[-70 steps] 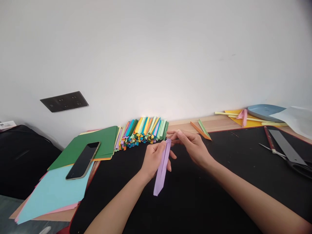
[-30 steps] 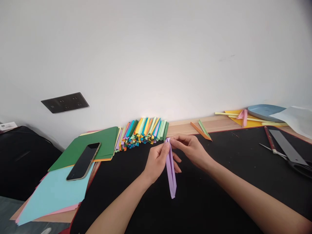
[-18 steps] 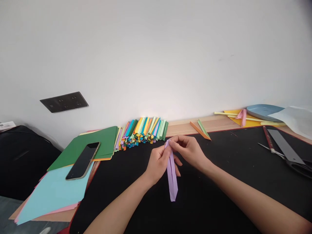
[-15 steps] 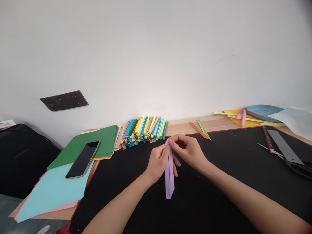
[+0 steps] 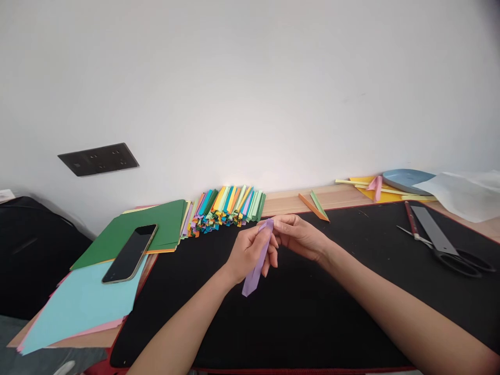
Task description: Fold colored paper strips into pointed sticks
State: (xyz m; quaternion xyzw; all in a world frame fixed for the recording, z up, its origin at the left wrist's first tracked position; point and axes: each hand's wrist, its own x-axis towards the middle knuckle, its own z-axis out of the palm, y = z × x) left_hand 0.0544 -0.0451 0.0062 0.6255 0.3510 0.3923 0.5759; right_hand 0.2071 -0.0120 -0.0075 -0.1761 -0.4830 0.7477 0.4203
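A folded purple paper strip (image 5: 253, 275) slants between my hands above the black mat (image 5: 297, 323), its lower end hanging free. My left hand (image 5: 250, 250) is closed on the strip, thumb on its near face and fingers behind it. At the upper end my right hand (image 5: 299, 235) pinches the strip's tip between thumb and forefinger. Behind my hands lies a pile of folded paper strips (image 5: 226, 205) in many colours. An orange folded strip (image 5: 313, 207) and a green one (image 5: 318, 202) rest at the mat's far edge.
On the left, a phone (image 5: 130, 253) lies across green sheets (image 5: 133, 234) and light-blue sheets (image 5: 82, 304). Scissors (image 5: 457, 260), a metal ruler (image 5: 432, 229) and a red-handled knife (image 5: 412, 219) lie on the right. Behind them are a blue plate (image 5: 406, 179) and white paper (image 5: 464, 192).
The purple strip has swung from nearly upright to a slant, its lower end now further left and higher. My right hand has turned at the tip. The view has shifted slightly right.
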